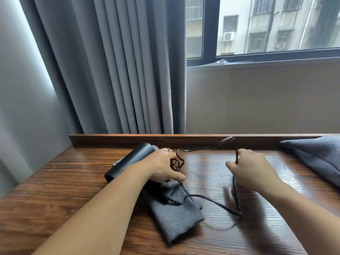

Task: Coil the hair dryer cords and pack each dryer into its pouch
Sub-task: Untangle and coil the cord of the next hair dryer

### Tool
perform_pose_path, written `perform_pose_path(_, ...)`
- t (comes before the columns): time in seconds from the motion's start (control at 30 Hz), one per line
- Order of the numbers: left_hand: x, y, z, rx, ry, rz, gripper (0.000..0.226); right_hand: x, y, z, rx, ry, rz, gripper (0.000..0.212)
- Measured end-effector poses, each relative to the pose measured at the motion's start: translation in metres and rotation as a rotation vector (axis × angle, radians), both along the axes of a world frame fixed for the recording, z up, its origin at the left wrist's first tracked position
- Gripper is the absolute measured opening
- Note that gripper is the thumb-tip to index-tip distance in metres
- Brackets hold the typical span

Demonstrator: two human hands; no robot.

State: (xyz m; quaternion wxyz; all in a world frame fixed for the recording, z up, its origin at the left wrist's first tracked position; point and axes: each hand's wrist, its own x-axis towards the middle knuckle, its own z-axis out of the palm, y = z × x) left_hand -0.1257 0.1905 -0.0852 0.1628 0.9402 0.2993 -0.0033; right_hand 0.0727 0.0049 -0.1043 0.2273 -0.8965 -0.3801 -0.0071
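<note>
From left hand (161, 167) to right hand (253, 171), looping cord (196, 149)

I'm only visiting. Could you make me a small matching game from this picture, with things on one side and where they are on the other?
1. hair dryer
2. pouch
3. cord
4. curtain

A. held by left hand and right hand
B. hangs beside the window
C. grey, flat on the table
D. black, lying at the back left

Pairs: 1-D, 2-C, 3-A, 4-B
</note>
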Motion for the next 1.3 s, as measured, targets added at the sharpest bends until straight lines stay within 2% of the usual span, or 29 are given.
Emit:
perform_pose_path(0.07, -0.006, 0.004, 0.01, -0.03, 0.043, -0.055, 0.067, -0.006, -0.005, 0.009, -0.154, -0.068, -0.006, 0.025)
perform_pose_path(0.13, -0.009, 0.006, 0.017, -0.147, -0.022, -0.026, 0.052, -0.014, -0.011, 0.026, -0.315, -0.168, -0.009, 0.026)
perform_pose_path(0.2, -0.012, 0.008, 0.015, -0.374, -0.283, 0.113, 0.031, -0.026, -0.015, 0.04, -0.381, -0.256, 0.055, 0.025)
perform_pose_path(0.23, -0.012, 0.009, 0.01, -0.42, -0.412, 0.202, 0.028, -0.034, -0.014, 0.044, -0.374, -0.291, 0.116, 0.025)
perform_pose_path(0.27, -0.013, 0.012, 0.005, -0.388, -0.499, 0.272, 0.025, -0.044, -0.012, 0.045, -0.335, -0.314, 0.193, 0.028)
perform_pose_path(0.33, -0.016, 0.01, -0.001, -0.166, -0.497, 0.327, 0.01, -0.064, -0.004, 0.041, -0.195, -0.302, 0.358, 0.03)
perform_pose_path(0.37, -0.017, 0.007, -0.002, -0.037, -0.479, 0.339, 0.007, -0.072, -0.001, 0.038, -0.117, -0.26, 0.427, 0.028)
perform_pose_path(0.43, -0.022, 0.004, 0.002, 0.091, -0.549, 0.329, 0.006, -0.084, 0.004, 0.034, -0.025, -0.149, 0.535, 0.022)
perform_pose_path(0.53, -0.04, 0.009, 0.016, 0.175, -0.578, 0.335, 0.012, -0.098, 0.007, 0.024, -0.028, -0.09, 0.646, 0.019)
perform_pose_path(0.63, -0.068, 0.028, 0.021, 0.233, -0.347, 0.452, 0.023, -0.113, 0.01, 0.01, -0.083, -0.116, 0.67, 0.036)
perform_pose_path(0.7, -0.084, 0.038, 0.02, 0.122, -0.193, 0.532, 0.036, -0.123, 0.015, 0.005, -0.104, -0.158, 0.641, 0.041)
perform_pose_path(0.8, -0.099, 0.043, 0.012, -0.026, -0.098, 0.542, 0.054, -0.134, 0.025, 0.004, -0.152, -0.219, 0.619, 0.046)
perform_pose_path(0.9, -0.109, 0.041, 0.007, -0.066, -0.132, 0.531, 0.063, -0.139, 0.03, 0.005, -0.173, -0.273, 0.6, 0.05)
perform_pose_path(1.1, -0.124, 0.028, 0.011, -0.196, -0.229, 0.618, 0.063, -0.149, 0.031, 0.016, -0.14, -0.274, 0.545, 0.055)
perform_pose_path(1.17, -0.13, 0.026, 0.013, -0.255, -0.3, 0.65, 0.076, -0.149, 0.033, 0.024, -0.05, -0.298, 0.486, 0.048)
perform_pose_path(1.27, -0.138, 0.016, 0.014, -0.308, -0.331, 0.661, 0.08, -0.157, 0.041, 0.04, 0.088, -0.224, 0.498, 0.029)
perform_pose_path(1.3, -0.139, 0.012, 0.013, -0.32, -0.352, 0.657, 0.078, -0.16, 0.048, 0.041, 0.102, -0.171, 0.541, 0.029)
